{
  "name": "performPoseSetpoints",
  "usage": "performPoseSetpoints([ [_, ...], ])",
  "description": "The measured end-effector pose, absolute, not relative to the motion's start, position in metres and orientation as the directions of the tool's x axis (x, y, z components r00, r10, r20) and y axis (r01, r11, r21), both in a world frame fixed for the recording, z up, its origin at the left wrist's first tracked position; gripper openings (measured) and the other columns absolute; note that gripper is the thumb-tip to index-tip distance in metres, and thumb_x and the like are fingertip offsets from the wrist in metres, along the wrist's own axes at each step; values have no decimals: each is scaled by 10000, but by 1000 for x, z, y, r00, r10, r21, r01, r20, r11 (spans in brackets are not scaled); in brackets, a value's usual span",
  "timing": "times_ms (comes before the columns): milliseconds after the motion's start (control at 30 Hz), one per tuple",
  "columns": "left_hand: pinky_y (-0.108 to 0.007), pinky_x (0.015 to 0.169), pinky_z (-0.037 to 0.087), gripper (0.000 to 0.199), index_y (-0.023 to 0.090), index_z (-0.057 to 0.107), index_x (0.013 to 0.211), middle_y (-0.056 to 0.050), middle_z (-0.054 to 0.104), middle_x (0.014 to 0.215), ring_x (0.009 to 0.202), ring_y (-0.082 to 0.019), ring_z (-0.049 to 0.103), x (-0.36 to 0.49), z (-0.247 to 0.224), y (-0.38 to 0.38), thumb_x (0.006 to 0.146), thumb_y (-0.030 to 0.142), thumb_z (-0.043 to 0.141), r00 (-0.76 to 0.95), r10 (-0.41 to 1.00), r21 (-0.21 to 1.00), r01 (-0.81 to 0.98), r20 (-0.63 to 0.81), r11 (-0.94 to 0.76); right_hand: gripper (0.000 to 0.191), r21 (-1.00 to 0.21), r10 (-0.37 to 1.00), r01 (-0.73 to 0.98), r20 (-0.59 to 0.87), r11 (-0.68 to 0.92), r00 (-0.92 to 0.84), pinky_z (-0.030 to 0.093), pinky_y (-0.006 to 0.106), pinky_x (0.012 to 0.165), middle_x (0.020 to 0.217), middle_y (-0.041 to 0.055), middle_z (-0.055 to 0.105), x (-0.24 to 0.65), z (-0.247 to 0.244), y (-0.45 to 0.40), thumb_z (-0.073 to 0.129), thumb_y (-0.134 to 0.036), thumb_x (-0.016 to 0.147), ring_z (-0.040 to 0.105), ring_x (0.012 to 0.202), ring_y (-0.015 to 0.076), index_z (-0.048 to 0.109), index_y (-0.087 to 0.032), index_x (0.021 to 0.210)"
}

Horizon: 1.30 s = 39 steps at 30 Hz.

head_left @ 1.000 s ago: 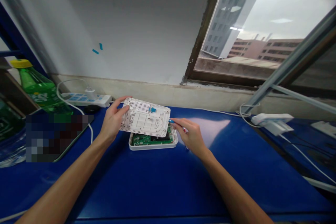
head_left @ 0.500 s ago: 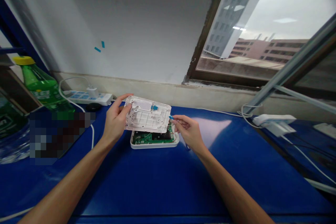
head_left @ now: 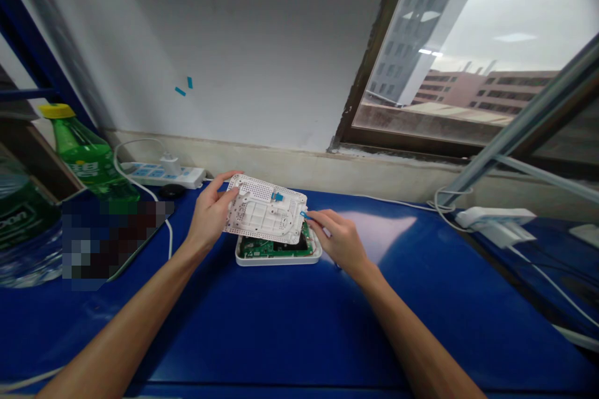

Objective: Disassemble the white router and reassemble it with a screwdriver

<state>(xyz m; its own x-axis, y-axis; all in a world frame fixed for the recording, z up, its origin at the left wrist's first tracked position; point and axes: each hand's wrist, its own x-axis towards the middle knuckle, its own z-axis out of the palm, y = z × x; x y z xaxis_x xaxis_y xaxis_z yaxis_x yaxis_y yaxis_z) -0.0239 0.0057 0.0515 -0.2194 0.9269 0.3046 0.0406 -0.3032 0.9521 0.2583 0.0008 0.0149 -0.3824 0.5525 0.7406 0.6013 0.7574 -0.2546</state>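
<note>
My left hand grips the left end of a white perforated plastic cover, its ribbed inner side facing me. A piece of blue tape sticks to the cover near its upper edge. Between the thumb and fingers of my right hand is a small strip of blue tape, at the cover's right edge. Below the tilted cover, a white casing lies on the table with a green circuit board inside. The cover hides the board's rear part.
The blue table runs along the wall. A green bottle, a power strip and a round black object are at left. White adapters with cables lie at right. Two blue tape strips cling to the wall.
My right hand has brought the blue strip against the cover's right edge. The cover's right end has dipped slightly. The whole view has shifted a little.
</note>
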Motion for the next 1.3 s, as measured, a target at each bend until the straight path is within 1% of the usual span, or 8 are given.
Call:
performPoseSetpoints([
  [167,-239,578,488,404,212,680,1215,-51,733,929,711,-186,660,-25,49,8,822,303,685,-206,939,961,20,275,-276,289,-77,493,650,721,756,-487,590,332,700,967,94,770,263,11,4,508,-120,1004,729,786,204,649,-154,1254],
  [300,-237,600,477,412,207,675,1224,-42,734,899,725,-186,662,-25,49,8,824,305,676,-202,943,964,37,266,-264,268,-12,438,635,734,772,-519,584,328,717,983,111,751,263,14,4,491,-63,977,718,833,208,688,-142,1141],
  [467,-237,592,466,435,210,673,1242,-38,737,861,709,-191,662,-25,47,8,819,313,678,-185,952,970,26,242,-242,197,-19,424,623,749,782,-509,580,322,731,976,106,754,260,16,3,543,-93,981,721,831,203,689,-153,1100],
  [633,-249,609,489,449,211,684,1231,-52,745,861,731,-213,685,-24,47,9,793,311,699,-184,963,980,0,197,-200,168,-55,414,630,797,775,-440,563,314,664,894,82,777,254,16,0,594,-164,992,725,719,193,675,-155,1138],
  [800,-229,584,490,457,200,694,1205,-52,751,880,712,-197,687,-21,50,6,764,314,726,-159,974,984,-46,163,-172,121,-73,411,623,810,779,-418,542,313,681,941,77,779,245,21,-4,597,-157,993,720,774,191,700,-156,1056],
  [1133,-222,577,492,460,199,702,1179,-57,752,982,712,-178,679,-20,54,4,738,323,735,-134,982,988,-50,137,-145,145,56,550,815,711,577,-438,474,325,643,871,90,655,230,25,-5,565,-131,981,581,789,221,704,-158,951],
  [1200,-221,584,490,450,197,710,1168,-58,750,1006,731,-178,678,-21,54,4,735,319,730,-129,982,989,-37,135,-141,111,34,551,812,718,583,-425,486,335,673,919,100,636,229,27,-4,594,-150,968,560,825,229,702,-164,947],
  [1300,-223,589,488,448,199,712,1171,-58,750,1007,738,-178,675,-21,55,4,739,317,724,-118,985,991,-23,127,-131,67,-73,552,769,740,635,-385,521,381,773,1020,120,615,229,26,-1,637,-161,944,554,915,247,702,-167,957],
])
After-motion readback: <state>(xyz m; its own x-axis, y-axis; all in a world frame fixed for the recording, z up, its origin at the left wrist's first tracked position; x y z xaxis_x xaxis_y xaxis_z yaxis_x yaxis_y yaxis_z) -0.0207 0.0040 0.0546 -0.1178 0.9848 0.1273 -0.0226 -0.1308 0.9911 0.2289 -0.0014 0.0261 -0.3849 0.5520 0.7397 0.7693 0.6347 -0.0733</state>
